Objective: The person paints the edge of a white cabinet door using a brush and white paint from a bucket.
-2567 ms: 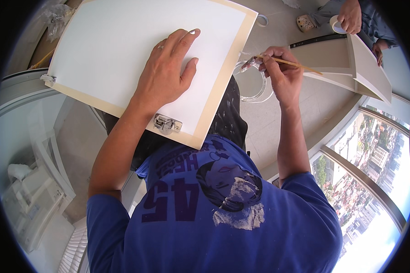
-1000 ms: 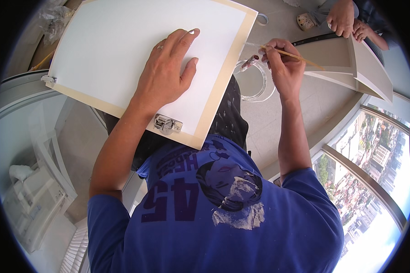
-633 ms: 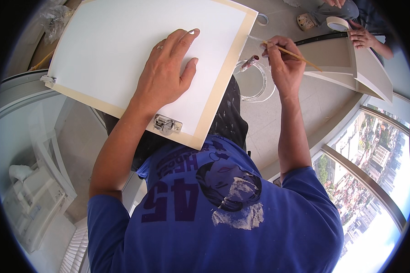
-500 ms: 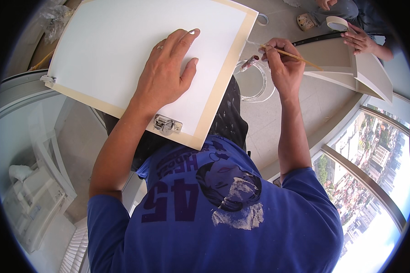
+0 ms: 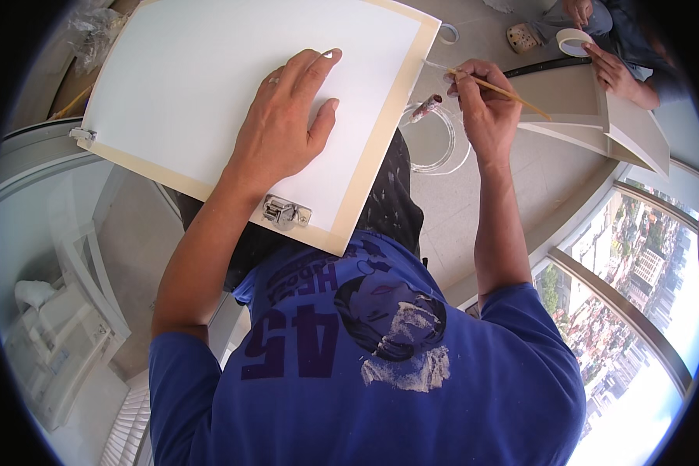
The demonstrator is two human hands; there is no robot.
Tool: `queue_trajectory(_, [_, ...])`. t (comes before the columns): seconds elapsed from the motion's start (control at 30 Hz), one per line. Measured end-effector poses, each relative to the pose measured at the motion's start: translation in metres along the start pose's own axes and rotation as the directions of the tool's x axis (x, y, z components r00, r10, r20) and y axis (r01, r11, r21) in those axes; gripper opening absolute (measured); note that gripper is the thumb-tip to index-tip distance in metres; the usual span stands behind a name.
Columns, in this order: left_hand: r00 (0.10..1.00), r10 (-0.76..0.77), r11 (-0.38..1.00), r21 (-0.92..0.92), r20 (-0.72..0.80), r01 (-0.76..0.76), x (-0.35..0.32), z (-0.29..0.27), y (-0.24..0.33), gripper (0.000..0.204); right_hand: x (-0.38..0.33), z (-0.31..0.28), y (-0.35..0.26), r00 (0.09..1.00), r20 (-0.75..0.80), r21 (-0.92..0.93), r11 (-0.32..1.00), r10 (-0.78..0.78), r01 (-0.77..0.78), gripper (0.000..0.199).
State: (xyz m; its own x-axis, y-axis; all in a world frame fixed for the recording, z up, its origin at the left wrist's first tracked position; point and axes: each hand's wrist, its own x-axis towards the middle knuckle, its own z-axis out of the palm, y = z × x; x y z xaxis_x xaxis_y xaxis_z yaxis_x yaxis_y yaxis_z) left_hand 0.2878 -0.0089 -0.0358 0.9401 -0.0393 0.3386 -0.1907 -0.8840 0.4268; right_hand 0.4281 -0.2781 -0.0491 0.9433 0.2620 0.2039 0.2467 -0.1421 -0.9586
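Note:
A white cabinet door (image 5: 186, 85) lies across my lap, tan masking tape (image 5: 380, 128) bordering its face. My left hand (image 5: 283, 120) rests on the white face, its fingers stretched out and thumb apart. A metal hinge (image 5: 286, 211) is fixed by the near edge, and another hinge (image 5: 83, 136) at the left corner. Off the door's right edge, my right hand (image 5: 485, 109) pinches a thin paintbrush (image 5: 512, 95) with a yellowish handle. Its whitish tip is at that edge; whether it touches cannot be made out.
A paint-smeared roller (image 5: 426, 107) lies over a round, clear container (image 5: 452, 144) on the floor. A tape roll (image 5: 448, 33) lies beyond. At far right, a co-worker's hand (image 5: 612, 71) holds masking tape (image 5: 573, 43) by a white panel (image 5: 637, 128). Windows (image 5: 598, 311) line the right.
The brush tip has shifted slightly farther along the door's right edge. The co-worker's hands and tape roll have moved a little. My left hand stays in place.

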Motion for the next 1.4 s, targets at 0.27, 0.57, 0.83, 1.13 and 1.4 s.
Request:
queue_trajectory(0.27, [1.0, -0.003, 1.0, -0.001, 0.004, 0.003, 0.001, 0.0, 0.0, 0.061, -0.014, 0.001, -0.019, 0.996, 0.082, 0.076, 0.996, 0.039, -0.045, 0.012])
queue_trajectory(0.57, [1.0, -0.005, 1.0, -0.007, 0.011, 0.005, 0.002, -0.001, 0.001, 0.06, -0.006, 0.001, -0.013, 0.999, 0.014, 0.035, 0.999, 0.036, -0.036, 0.013])
queue_trajectory(0.83, [1.0, -0.01, 1.0, -0.001, 0.012, 0.01, 0.001, -0.001, 0.001, 0.06, 0.01, 0.001, 0.0, 0.996, -0.078, 0.0, 0.999, 0.034, -0.034, 0.016])
queue_trajectory(1.13, [1.0, -0.004, 1.0, 0.006, 0.009, 0.004, 0.002, -0.001, 0.001, 0.06, 0.015, 0.003, 0.005, 0.994, -0.105, -0.007, 0.999, -0.032, 0.032, 0.016])
queue_trajectory(1.4, [1.0, -0.005, 1.0, -0.007, 0.002, 0.005, 0.002, -0.001, 0.001, 0.06, 0.006, 0.001, 0.001, 1.0, -0.023, -0.043, 0.999, -0.004, 0.003, 0.014])
